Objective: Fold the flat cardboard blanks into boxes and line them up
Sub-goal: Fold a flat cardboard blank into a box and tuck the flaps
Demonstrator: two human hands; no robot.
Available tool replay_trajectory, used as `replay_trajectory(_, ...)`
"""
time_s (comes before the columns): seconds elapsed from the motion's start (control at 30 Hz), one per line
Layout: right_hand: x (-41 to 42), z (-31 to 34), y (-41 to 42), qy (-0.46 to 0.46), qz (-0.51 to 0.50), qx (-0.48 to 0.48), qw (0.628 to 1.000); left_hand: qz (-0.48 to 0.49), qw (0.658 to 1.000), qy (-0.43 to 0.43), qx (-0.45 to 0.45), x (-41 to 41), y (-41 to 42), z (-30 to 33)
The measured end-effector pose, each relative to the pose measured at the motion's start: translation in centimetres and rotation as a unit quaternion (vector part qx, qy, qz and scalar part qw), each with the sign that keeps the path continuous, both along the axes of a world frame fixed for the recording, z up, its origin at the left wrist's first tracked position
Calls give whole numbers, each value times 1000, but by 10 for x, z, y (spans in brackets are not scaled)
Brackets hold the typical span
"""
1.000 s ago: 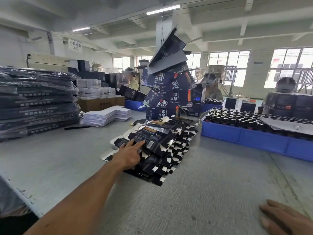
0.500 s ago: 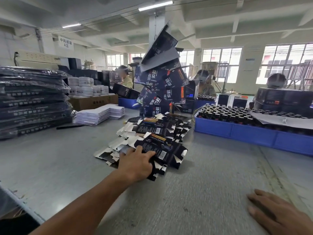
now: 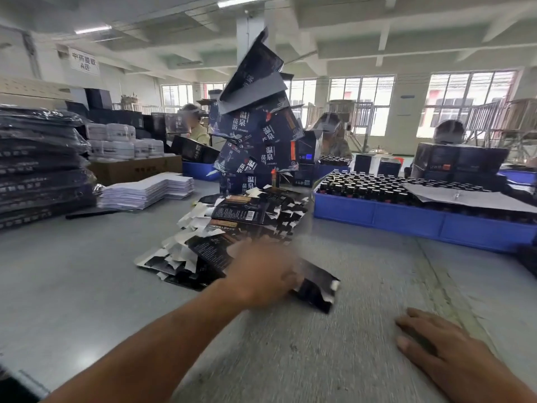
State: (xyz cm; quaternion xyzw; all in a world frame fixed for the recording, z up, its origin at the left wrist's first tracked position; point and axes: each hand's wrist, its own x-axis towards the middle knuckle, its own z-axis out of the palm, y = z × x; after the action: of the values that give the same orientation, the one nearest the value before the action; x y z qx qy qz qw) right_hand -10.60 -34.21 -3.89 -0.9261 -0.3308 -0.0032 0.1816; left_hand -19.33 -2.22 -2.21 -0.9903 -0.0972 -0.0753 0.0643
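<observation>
A leaning tower of folded dark boxes (image 3: 258, 135) is being seen at the far middle of the grey table (image 3: 87, 286), and the workers seated behind it are being partly hidden by it. To the left, shrink-wrapped dark bundles (image 3: 40, 167), white jars (image 3: 122, 141) on a brown carton (image 3: 136, 170) and a stack of white sheets (image 3: 151, 190) are being kept; to the right, a blue tray (image 3: 421, 219) is being filled with dark bottles (image 3: 372, 187).

The spread of flat blanks (image 3: 232, 228) is lying in the middle, and one blank (image 3: 316, 283) is being held by the left hand (image 3: 261, 274) just near of the spread. The hand is being blurred, so whether its fingers are pinching or curling round the blank cannot be told. The right hand (image 3: 441, 347) is being rested flat on the table at the near right, fingers straight and close together.

Compared with half a second ago, the blank is being drawn out of the spread, nearer and to the right, where before the hand was being pressed on the pile itself.

温泉 and 苗浴 are being shown on the boxes; the hanging sign (image 3: 84, 63) ends in A区.
</observation>
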Motion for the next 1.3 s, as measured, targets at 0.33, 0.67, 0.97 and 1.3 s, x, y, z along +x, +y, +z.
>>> replay_trajectory(0.33, -2, 4, -9, 39, -23, 50, 998, -113, 993, 34, -6, 8, -97, -11)
replay_trajectory(0.67, 2, 5, -10, 54, -40, 132, 989, -111, 978, -1, -174, 20, -92, -17)
replay_trajectory(0.97, -1, 8, -9, 93, -46, 192, 976, -112, 987, 43, -106, 24, -89, -14)
replay_trajectory(1.3, -10, 21, -10, 255, -78, 476, 838, -131, 982, -128, -51, 14, -107, -5)
